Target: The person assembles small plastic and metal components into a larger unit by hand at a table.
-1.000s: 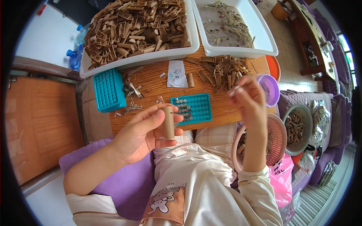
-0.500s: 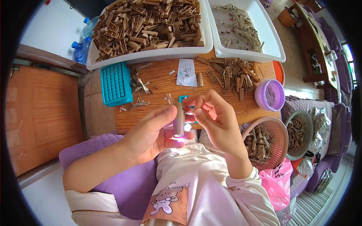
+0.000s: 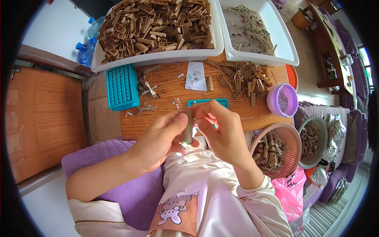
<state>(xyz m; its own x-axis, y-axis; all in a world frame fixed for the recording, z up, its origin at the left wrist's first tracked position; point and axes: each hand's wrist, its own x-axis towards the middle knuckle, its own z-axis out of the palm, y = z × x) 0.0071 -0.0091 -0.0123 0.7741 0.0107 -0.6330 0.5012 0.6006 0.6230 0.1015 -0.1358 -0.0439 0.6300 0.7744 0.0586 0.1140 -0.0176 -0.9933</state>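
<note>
A brown cylindrical plastic casing (image 3: 187, 133) stands nearly upright in my left hand (image 3: 160, 136), the thumb pressed along its side and the fingers behind it. Light glows at the casing's lower end, by my fingertips. My right hand (image 3: 225, 132) is closed in a pinch close against the casing's upper right side. Whatever lies between those fingertips is too small and too hidden to name. Just beyond my hands, a flat teal tray (image 3: 224, 102) rests on the wooden table (image 3: 158, 110), partly covered by the right hand.
Brown casings fill a white tub (image 3: 216, 44); another tub (image 3: 290, 43) holds tangled wire strings. A teal rack (image 3: 122, 89), wire bundles (image 3: 149, 90), a paper note (image 3: 196, 77) and loose casings (image 3: 237, 81) share the table with a purple bowl (image 3: 292, 103). A pink basket (image 3: 295, 148) stands right.
My right hand has turned and come closer to the casing's top, uncovering more of the teal tray. The glow at the casing's lower end has gone from pinkish to greenish white.
</note>
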